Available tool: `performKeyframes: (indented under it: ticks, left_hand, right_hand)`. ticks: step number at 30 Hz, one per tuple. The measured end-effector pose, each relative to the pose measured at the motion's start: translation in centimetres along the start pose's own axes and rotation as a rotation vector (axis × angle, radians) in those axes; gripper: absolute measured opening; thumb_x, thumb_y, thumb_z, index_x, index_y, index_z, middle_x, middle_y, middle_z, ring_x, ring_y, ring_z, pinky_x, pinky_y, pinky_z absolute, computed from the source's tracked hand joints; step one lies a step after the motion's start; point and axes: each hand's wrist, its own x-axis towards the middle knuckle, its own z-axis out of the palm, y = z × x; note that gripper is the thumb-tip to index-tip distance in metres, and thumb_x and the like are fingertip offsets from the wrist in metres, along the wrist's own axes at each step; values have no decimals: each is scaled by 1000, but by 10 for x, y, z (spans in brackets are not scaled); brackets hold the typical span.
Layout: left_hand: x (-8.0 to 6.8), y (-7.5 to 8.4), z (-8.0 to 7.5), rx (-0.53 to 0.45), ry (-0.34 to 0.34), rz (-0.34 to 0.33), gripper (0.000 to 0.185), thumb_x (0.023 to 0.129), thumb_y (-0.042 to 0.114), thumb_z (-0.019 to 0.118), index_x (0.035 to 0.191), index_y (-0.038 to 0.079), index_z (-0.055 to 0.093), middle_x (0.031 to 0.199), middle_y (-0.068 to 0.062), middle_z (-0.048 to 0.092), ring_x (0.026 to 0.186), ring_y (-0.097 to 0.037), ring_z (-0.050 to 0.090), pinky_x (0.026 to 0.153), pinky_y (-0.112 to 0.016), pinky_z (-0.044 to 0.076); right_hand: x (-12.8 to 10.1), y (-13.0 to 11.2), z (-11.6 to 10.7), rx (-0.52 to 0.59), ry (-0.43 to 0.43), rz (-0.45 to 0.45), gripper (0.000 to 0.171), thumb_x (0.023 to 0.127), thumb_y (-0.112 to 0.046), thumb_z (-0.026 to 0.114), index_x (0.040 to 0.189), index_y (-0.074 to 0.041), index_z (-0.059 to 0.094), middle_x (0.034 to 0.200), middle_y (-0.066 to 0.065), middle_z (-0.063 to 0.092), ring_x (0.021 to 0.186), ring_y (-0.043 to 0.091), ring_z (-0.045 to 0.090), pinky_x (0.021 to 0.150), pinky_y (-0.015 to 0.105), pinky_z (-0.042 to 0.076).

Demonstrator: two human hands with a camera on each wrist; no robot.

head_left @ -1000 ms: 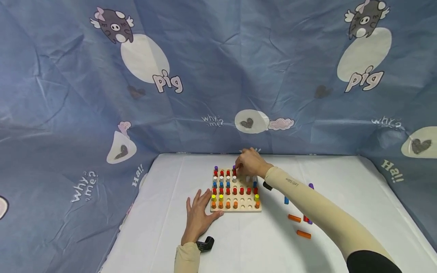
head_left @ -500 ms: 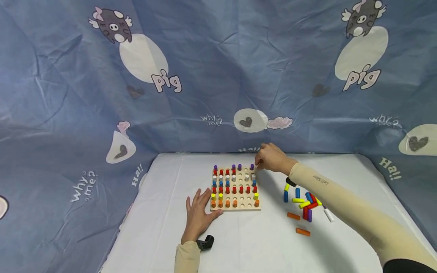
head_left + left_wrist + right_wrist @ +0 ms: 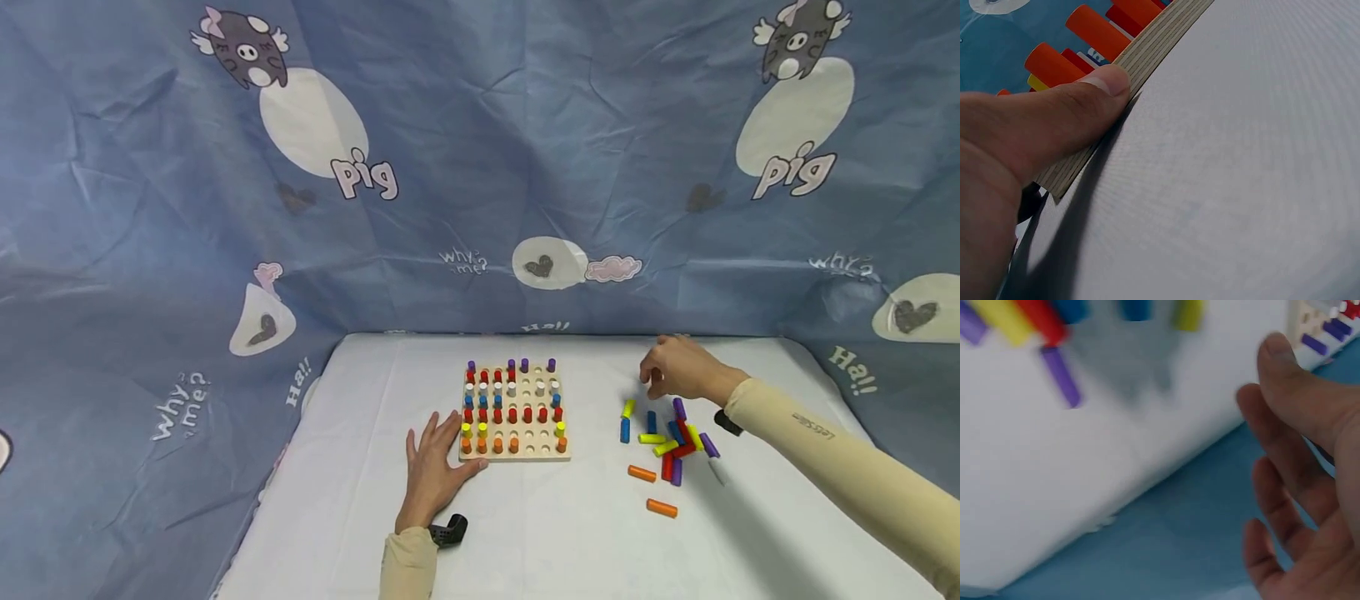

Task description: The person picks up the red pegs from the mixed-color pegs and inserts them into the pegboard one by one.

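A wooden peg board (image 3: pixel 517 457) stands on the white table, with rows of coloured pegs upright in its holes and several bare holes on its right half. My left hand (image 3: pixel 435 483) rests against it, fingers at the left side and thumb at the front corner. In the left wrist view that thumb (image 3: pixel 1100 87) presses the layered edge beside the orange pegs (image 3: pixel 1050 65). Right of the board, my right hand (image 3: pixel 682 367) hovers behind the loose pegs, fingers loosely bent and nothing between them. Nearest to it lie a purple peg (image 3: pixel 679 408) and a blue peg (image 3: pixel 651 422).
Several loose pegs lie in a cluster right of the board, among them a red peg (image 3: pixel 667 466) and a white peg (image 3: pixel 717 472). Two orange pegs (image 3: pixel 642 473) lie in front. A blue patterned cloth (image 3: pixel 480 167) hangs behind the table.
My right hand has moved right, away from the board's back right corner to above the loose pegs. Purple and white pegs it earlier covered now show on the board. The left hand stays put.
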Motion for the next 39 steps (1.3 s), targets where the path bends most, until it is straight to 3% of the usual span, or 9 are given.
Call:
performKeyframes:
  ticks: [6,19,32,39]
  left_hand:
    - [-1,-3,1,6,2,4,86,81,51,88,150,8,60,159,-13,55,158,-42,34,126,-76,6]
    - [-1,-1,1,1,-13,0,86,82,51,88,151,8,59,160,-13,55,158,-42,34,126,-75,6]
    - [0,-2,-1,8,-16,-11,87,82,51,88,151,8,59,160,-13,55,158,-42,33,126,-75,5]
    - [0,0,-1,6,-17,-12,87,82,51,88,151,8,59,160,-13,55,158,-42,33,126,-75,5]
  right_hand:
    - [-28,15,13,33,-104,85,24,74,-20,97,93,-14,83,78,-14,71,81,12,54,71,32,49]
    - [-68,26,42,78,-64,126,24,73,-19,98,92,-18,83,74,-18,67,80,10,50,67,26,44]
    - [-71,29,63,21,52,94,24,74,-17,97,89,-21,79,74,-16,64,78,10,48,65,26,44]
    - [-68,29,66,23,52,86,29,73,-15,98,96,-19,81,81,-15,73,82,11,51,71,29,47]
